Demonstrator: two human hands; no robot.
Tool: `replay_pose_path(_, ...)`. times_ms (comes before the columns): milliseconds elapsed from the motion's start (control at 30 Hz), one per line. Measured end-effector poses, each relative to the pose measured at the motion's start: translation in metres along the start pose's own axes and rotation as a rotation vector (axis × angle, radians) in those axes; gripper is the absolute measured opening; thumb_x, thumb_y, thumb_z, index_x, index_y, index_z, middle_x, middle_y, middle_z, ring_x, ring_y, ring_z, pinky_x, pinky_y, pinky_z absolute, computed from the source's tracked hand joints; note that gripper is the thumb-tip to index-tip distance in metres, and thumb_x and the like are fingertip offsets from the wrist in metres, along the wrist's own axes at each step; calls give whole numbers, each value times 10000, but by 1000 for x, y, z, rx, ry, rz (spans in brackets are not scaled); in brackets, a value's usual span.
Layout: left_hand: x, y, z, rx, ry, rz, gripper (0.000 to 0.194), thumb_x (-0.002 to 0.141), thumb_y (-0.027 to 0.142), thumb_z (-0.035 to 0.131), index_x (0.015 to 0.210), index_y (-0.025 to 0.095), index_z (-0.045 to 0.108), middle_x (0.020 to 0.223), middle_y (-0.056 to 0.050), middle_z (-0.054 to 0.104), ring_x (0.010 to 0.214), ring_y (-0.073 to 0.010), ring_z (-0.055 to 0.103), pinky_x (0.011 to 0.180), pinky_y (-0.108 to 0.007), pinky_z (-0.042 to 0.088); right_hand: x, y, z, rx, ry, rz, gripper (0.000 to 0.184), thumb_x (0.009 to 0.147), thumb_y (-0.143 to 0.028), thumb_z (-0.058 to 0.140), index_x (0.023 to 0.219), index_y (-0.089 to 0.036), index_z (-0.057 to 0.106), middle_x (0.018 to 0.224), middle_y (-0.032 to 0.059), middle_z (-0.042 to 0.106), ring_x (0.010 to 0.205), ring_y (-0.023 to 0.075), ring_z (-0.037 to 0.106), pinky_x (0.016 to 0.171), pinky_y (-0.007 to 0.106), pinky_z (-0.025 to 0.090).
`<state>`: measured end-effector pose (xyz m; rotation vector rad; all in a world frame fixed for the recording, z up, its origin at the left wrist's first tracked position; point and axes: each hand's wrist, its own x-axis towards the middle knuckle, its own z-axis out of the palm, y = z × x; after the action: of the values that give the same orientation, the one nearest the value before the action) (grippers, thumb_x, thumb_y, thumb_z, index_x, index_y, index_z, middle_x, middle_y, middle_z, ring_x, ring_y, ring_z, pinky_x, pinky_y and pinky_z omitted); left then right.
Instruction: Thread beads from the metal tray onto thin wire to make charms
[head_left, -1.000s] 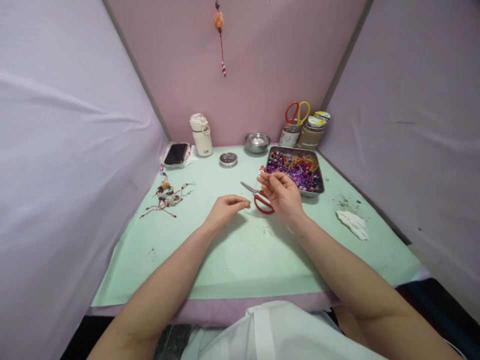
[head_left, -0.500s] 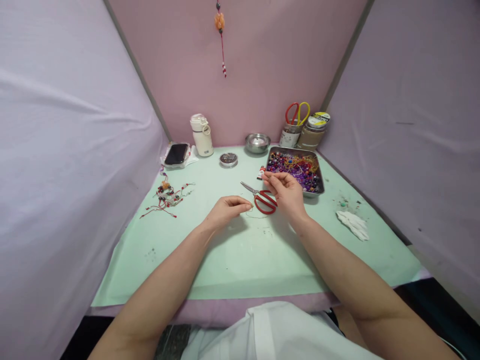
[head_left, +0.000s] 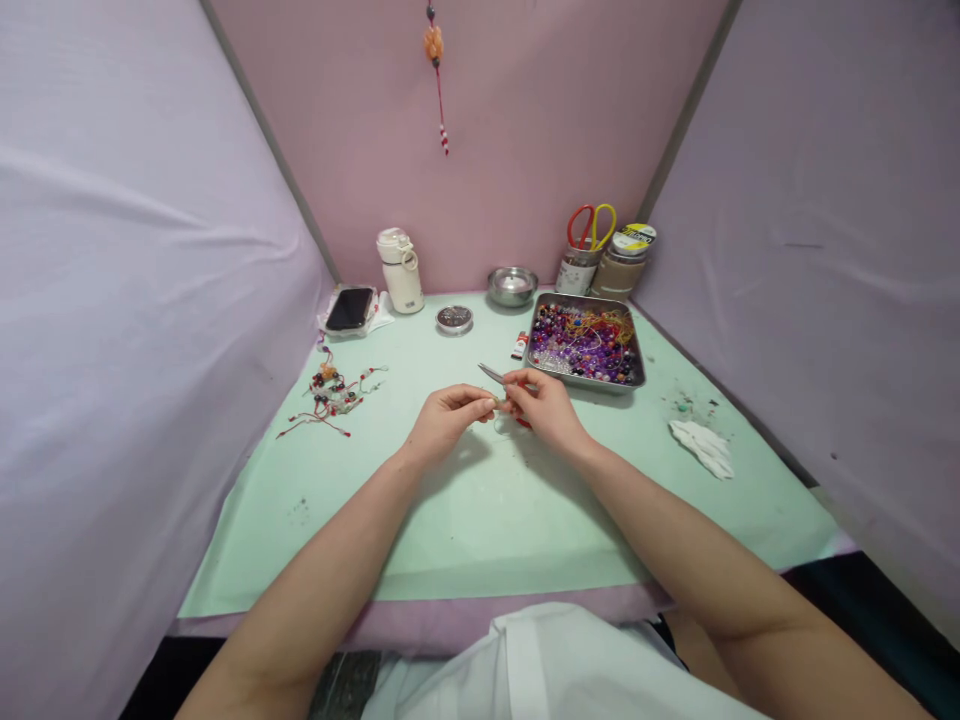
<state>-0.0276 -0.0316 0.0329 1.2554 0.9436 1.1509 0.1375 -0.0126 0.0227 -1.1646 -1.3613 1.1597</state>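
Note:
My left hand [head_left: 450,420] is closed in a pinch on a thin cord [head_left: 498,426], its loose part curling just below the fingertips. Meeting it fingertip to fingertip, my right hand [head_left: 546,408] is also pinched, apparently on the same cord; the exact spot is too small to make out. Beneath the right hand lie the scissors [head_left: 491,373], blades pointing up and left, their red handles mostly hidden by the fingers. Just beyond the right hand stands a metal tray [head_left: 592,384] of purple, dark and clear beads with tangled cords.
A beaded knotted cord ornament [head_left: 334,395] lies at left. At the back are a phone [head_left: 351,309], a white bottle [head_left: 401,272], a small round container [head_left: 454,320], a steel bowl [head_left: 513,288] and jars [head_left: 621,268]. A white cloth [head_left: 703,447] lies at right.
My right hand has come down and left from beside the tray to meet my left hand, now covering most of the scissors' handles. My left hand has barely moved.

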Motion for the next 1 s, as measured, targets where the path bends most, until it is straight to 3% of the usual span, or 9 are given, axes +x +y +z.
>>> replay_pose_path(100,2,0,0,1,67,-4,199,653,348,749,755,179,722,718,-37,677,662,-133,564,671,-284,454,0,-2,-4,-151,177,-213,158,787,-275,564,914,-227,646,990,42,499,577,94,489,650,307,458)
replay_pose_path(200,3,-1,0,26,122,-3,204,646,355,747,752,182,724,715,-33,678,647,-129,548,665,-284,451,-5,-6,-2,-117,161,-276,151,816,-289,544,931,-241,629,989,42,464,707,129,510,702,302,467)
replay_pose_path(333,2,-3,1,114,148,23,199,666,357,727,770,187,734,736,-30,687,666,-133,549,664,-279,439,-12,-7,8,225,-71,-131,149,818,-344,552,933,-250,569,955,19,520,853,146,551,773,304,476)
replay_pose_path(467,2,-5,1,123,169,41,179,676,343,721,773,194,741,795,-41,713,738,-150,590,721,-289,444,-14,-5,16,419,-198,57,169,799,-386,553,888,-247,518,855,-13,553,711,118,547,613,262,441)
replay_pose_path(533,3,-6,1,120,193,27,178,670,342,726,767,194,745,782,-41,712,726,-146,584,716,-288,441,-14,-5,16,393,-214,80,160,802,-371,540,886,-241,499,747,-35,547,580,98,490,537,245,375)
replay_pose_path(633,5,-9,0,129,215,-22,190,665,343,729,774,189,750,744,-39,698,672,-133,550,656,-278,428,-14,-7,14,266,-150,6,126,786,-306,555,864,-228,494,651,-53,508,530,93,411,514,244,308)
replay_pose_path(1000,3,-7,4,79,193,-76,162,648,312,729,745,184,754,682,-34,663,651,-133,533,658,-289,427,-16,-2,13,-24,-67,-240,102,827,-306,551,801,-210,528,694,-19,499,620,127,450,583,264,349)
